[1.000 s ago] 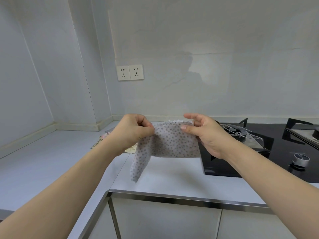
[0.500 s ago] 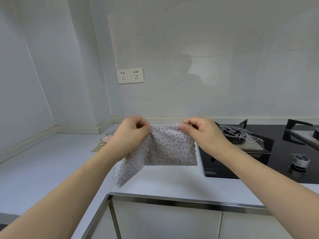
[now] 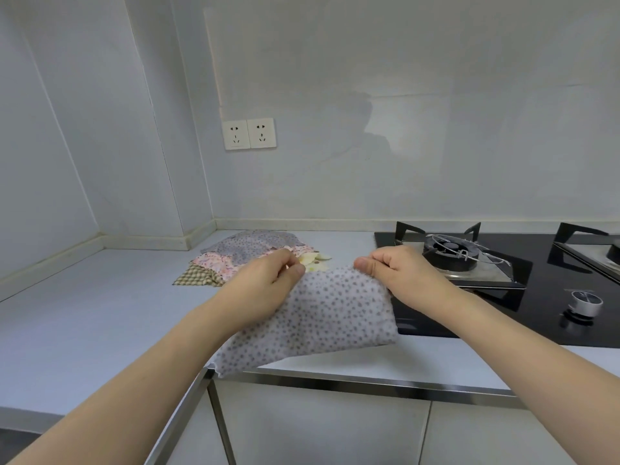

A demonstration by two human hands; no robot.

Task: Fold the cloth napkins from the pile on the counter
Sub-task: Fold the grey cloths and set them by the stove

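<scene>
A black gas hob [image 3: 496, 286] sits right; a double wall socket [image 3: 249, 133] hangs above.

Both hands, left [image 3: 268, 280] and right [image 3: 399, 275], pinch with curled fingers, forearms outstretched.

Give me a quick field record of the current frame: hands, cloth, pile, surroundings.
left hand: pinches the top left corner of the napkin
right hand: pinches the top right corner
dotted napkin: held up, lower edge hanging near the counter front
napkin pile: behind the left hand, near the wall
stove: to the right
</scene>
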